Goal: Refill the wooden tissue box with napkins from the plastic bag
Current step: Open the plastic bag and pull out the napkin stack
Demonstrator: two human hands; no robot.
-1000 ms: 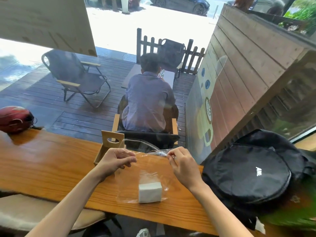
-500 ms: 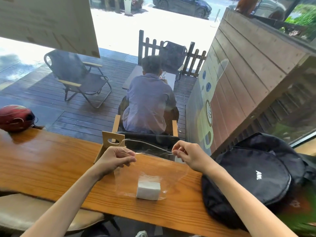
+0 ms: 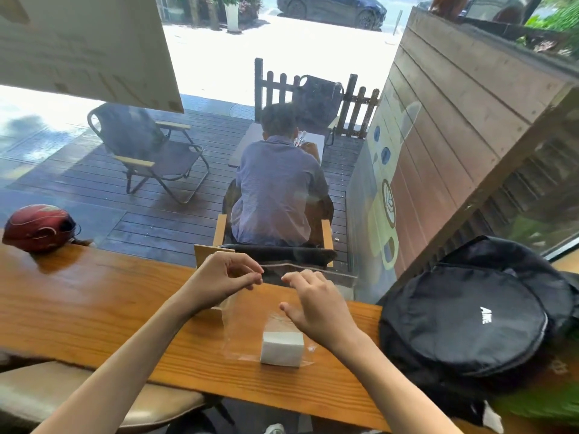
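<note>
A clear plastic bag (image 3: 242, 327) lies on the wooden counter (image 3: 94, 311) with a white stack of napkins (image 3: 282, 348) inside at its near end. My left hand (image 3: 224, 281) pinches the bag's top edge between thumb and fingers. Beside it, my right hand (image 3: 315, 306) hovers over the bag's mouth with its fingers relaxed and nothing in them. The wooden tissue box (image 3: 205, 256) stands behind my left hand, mostly hidden by it.
A black backpack (image 3: 470, 321) fills the counter's right end. At the far left sits a red helmet (image 3: 37, 228). A window pane runs right behind the counter; outside, a person sits on a chair. A padded stool (image 3: 62, 399) stands below, on the left.
My right hand had pulled the bag's rim out to the right, then let it go and came back left over the bag's mouth. My left hand kept its pinch.
</note>
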